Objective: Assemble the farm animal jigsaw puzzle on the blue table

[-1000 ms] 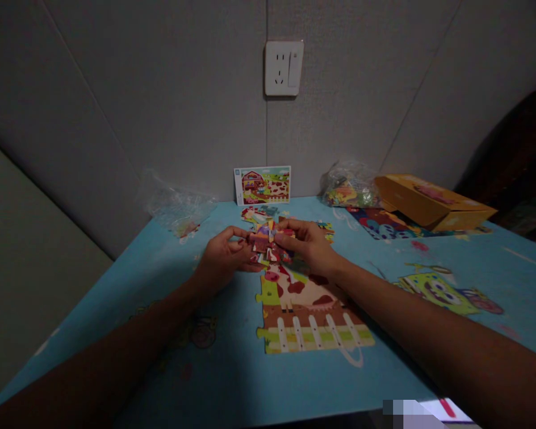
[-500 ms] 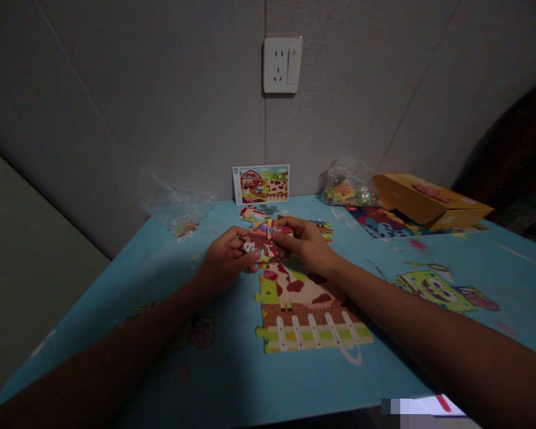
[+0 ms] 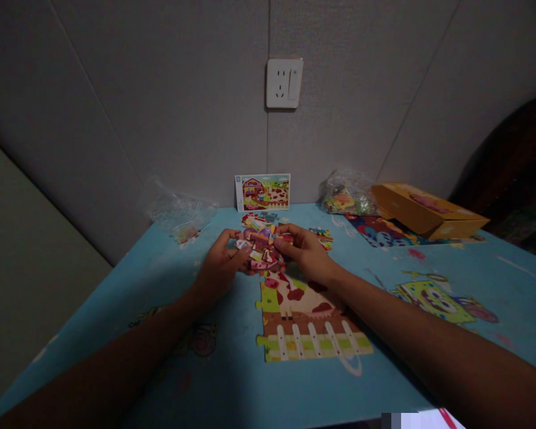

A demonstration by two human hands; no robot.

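Between both hands, above the table, are several reddish-brown jigsaw puzzle pieces (image 3: pixel 261 247); whether they are joined cannot be made out. My left hand (image 3: pixel 223 259) is closed on their left edge, thumb on top. My right hand (image 3: pixel 306 250) pinches their right side between thumb and fingers. Just below the hands lies a joined puzzle section (image 3: pixel 317 330) with a cow and a white fence, its left edge showing tabs. Loose puzzle pieces (image 3: pixel 272 217) lie behind the hands, and others (image 3: pixel 324 238) sit to the right, partly hidden by my right hand.
A picture card (image 3: pixel 265 192) of the farm scene leans on the wall. A clear plastic bag (image 3: pixel 181 211) lies at the back left, and a bag of pieces (image 3: pixel 351 193) at the back right. Beside it a yellow box (image 3: pixel 429 208) rests on a dark picture sheet (image 3: pixel 370 231).
The pieces between my hands have shifted and tilted, showing more of their printed faces. My left thumb has drawn back to the left. The view has tipped slightly upward.
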